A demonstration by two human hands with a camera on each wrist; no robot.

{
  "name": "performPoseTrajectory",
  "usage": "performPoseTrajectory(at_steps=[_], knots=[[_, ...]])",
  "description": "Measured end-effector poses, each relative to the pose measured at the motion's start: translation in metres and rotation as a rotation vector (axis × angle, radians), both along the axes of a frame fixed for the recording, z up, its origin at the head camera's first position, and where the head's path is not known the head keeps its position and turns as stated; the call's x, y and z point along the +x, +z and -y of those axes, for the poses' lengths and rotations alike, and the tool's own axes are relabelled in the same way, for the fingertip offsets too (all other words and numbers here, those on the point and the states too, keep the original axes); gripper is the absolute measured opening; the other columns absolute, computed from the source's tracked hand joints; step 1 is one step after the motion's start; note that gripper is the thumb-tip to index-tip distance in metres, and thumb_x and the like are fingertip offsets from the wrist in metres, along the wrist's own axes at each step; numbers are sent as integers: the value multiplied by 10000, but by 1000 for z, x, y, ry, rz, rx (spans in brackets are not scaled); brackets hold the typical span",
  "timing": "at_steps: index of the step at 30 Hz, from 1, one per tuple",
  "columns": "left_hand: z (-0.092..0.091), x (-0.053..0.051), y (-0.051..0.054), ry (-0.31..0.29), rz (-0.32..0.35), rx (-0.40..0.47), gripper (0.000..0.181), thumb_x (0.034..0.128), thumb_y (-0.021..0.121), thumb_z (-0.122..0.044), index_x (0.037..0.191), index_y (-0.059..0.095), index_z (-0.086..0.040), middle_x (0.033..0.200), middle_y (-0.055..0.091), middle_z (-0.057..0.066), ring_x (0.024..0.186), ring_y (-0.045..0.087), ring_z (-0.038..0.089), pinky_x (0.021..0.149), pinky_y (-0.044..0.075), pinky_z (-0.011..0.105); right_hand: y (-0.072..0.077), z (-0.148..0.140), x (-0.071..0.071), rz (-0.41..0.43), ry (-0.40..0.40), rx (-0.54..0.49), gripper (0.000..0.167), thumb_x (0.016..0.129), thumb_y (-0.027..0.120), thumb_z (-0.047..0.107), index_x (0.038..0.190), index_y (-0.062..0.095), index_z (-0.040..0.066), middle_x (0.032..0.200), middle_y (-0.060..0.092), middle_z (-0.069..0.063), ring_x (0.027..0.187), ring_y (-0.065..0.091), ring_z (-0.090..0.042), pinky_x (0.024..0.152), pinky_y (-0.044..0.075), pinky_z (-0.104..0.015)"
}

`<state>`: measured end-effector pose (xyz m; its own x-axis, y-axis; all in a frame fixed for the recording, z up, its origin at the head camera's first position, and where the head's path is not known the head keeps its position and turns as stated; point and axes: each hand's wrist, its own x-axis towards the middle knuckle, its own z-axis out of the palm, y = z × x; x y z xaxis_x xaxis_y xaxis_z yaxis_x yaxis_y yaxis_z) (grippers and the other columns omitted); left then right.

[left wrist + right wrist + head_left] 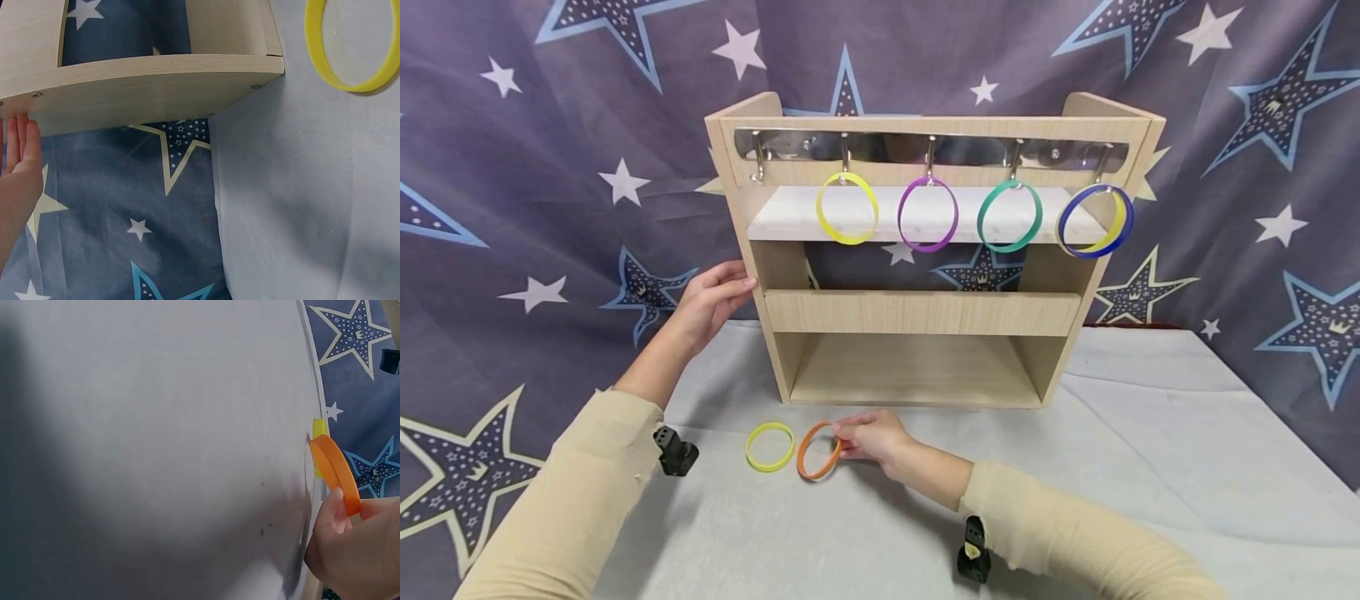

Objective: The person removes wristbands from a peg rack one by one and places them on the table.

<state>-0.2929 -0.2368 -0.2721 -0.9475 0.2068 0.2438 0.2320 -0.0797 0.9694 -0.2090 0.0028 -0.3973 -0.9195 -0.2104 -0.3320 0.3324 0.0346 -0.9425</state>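
My right hand (874, 437) pinches an orange ring (808, 472) by its right side, just above the table in front of the wooden rack. In the right wrist view the thumb and fingers hold the orange ring (337, 467) at its lower end. Left of it a yellow ring (749, 454) lies flat on the table, apart from the orange one. My left hand (709, 302) touches the left side panel of the wooden rack (925, 313). Straight fingers of the left hand (22, 165) rest against that panel in the left wrist view.
A metal hook rail (887, 150) runs along the rack's top. On its hooks hang a yellow ring (822, 218), a purple ring (901, 218), a green ring (981, 223), and a blue ring (1116, 242) with another yellow one. The leftmost hook (757, 158) is bare.
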Motion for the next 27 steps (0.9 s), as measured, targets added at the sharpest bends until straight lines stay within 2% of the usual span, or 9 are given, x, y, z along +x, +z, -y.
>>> performPoseTrajectory(at_steps=[6,9,14,17,21,27], knots=[[0,-1,0,-7,1,11,244,951,517,-49,1187,467,-11,1024,643,-74,981,619,23,901,491,113,1,-2,-2,-52,35,25,228,884,634,0,1068,638,-134,976,701,-256,634,613,-85,735,610,-287],[0,-1,0,-13,1,17,244,949,521,-47,1183,468,-4,1019,646,-70,975,621,26,902,492,117,2,-4,-3,-102,53,65,224,880,638,2,1057,648,-135,1004,695,-274,668,650,-114,763,611,-315],[1,0,0,1,3,6,269,948,533,-66,1200,464,-4,1037,634,-75,988,614,23,898,485,111,3,-8,-5,-170,74,127,238,869,651,19,1057,659,-126,1029,696,-282,820,727,-289,787,607,-332],[1,-1,-1,9,5,-6,229,951,530,-71,1174,485,-44,1043,629,-79,996,611,21,899,486,111,4,-10,-6,-171,85,137,252,869,652,21,1072,652,-128,1035,695,-283,898,720,-338,788,606,-324],[1,-2,-2,7,7,-11,224,952,533,-78,1171,491,-53,1046,626,-80,1000,608,19,902,485,108,3,-12,-7,-155,94,153,256,875,658,35,1084,653,-114,1035,702,-262,902,722,-322,788,605,-311],[1,-2,-1,6,8,-19,381,952,534,-92,1281,410,55,1057,615,-83,1009,602,13,918,474,113,3,-14,-9,-133,101,169,258,874,671,58,1084,663,-92,1034,710,-232,899,724,-274,791,604,-299]])
